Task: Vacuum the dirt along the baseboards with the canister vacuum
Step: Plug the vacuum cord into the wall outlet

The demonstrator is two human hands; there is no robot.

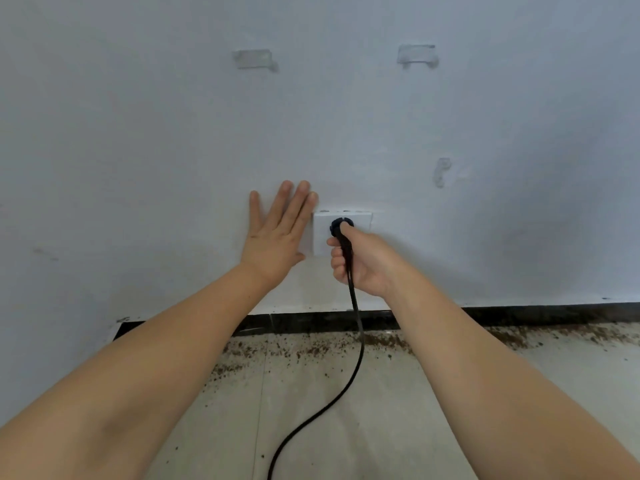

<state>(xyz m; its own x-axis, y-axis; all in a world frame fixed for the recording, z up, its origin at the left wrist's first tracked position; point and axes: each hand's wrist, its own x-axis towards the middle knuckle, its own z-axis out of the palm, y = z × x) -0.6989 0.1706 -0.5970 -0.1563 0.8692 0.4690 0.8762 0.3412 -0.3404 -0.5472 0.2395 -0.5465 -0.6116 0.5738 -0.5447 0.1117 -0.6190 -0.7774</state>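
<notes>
Black plug (341, 226) sits at the white wall socket (360, 223), low on the wall. Whether it is fully seated cannot be told. Right hand (360, 265) grips the plug's stem, fingers curled tight around it. Black cord (349, 372) drops from the fist, crosses the baseboard and curves over the floor to the bottom edge of the view. The vacuum itself is out of view.

Left hand (277, 233) lies flat on the wall just left of the socket, fingers straight, the little finger spread from the rest, thumb beside the socket plate.

Baseboard (311, 322) is a dark strip where wall meets floor. Brown dirt (311, 346) is scattered along it in a band, thinning out onto the pale floor tiles (398, 410).

Wall (138, 150) is painted pale grey-white, with two clear stick-on hooks (254, 59) high up and a smaller one (441, 171) lower right.
</notes>
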